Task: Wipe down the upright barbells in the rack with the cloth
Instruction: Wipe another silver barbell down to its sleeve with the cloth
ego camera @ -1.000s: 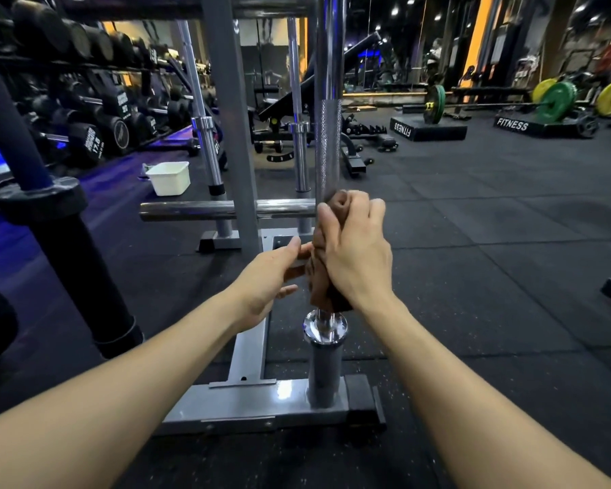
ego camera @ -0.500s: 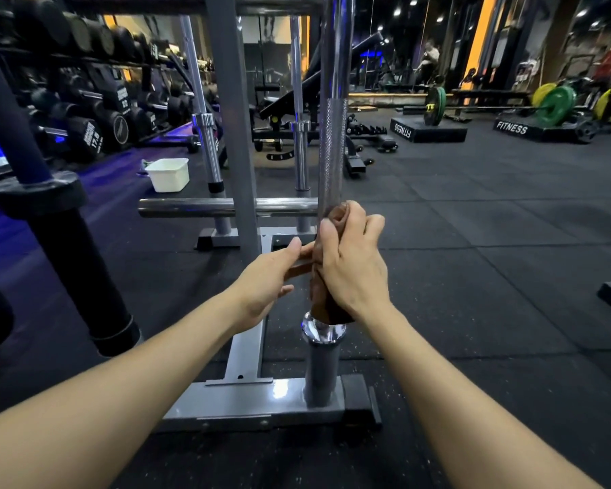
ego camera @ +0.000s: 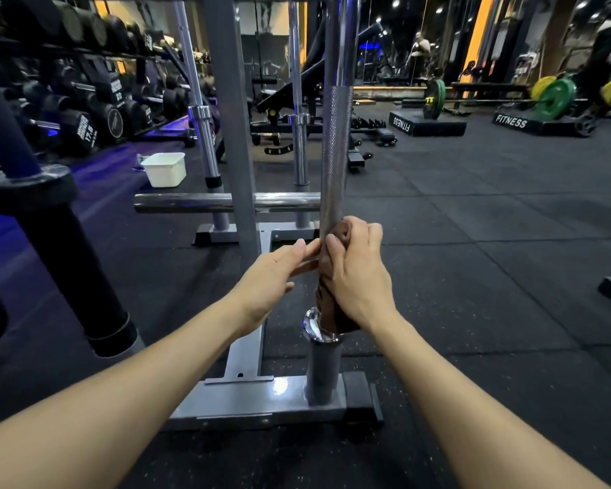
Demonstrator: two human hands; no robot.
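The right hand (ego camera: 358, 277) has slid slightly up the barbell (ego camera: 336, 153), clamping the cloth (ego camera: 327, 305) low on it; left hand (ego camera: 272, 280) fingers touch alongside. Black rubber floor (ego camera: 473, 277), dim gym.

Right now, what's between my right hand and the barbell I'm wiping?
In the head view, the brown cloth lies between the right hand and the upright barbell, wrapped round the shaft.

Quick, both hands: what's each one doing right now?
Left hand: open, straight fingertips touching the cloth on the barbell.
Right hand: gripping the cloth around the barbell.
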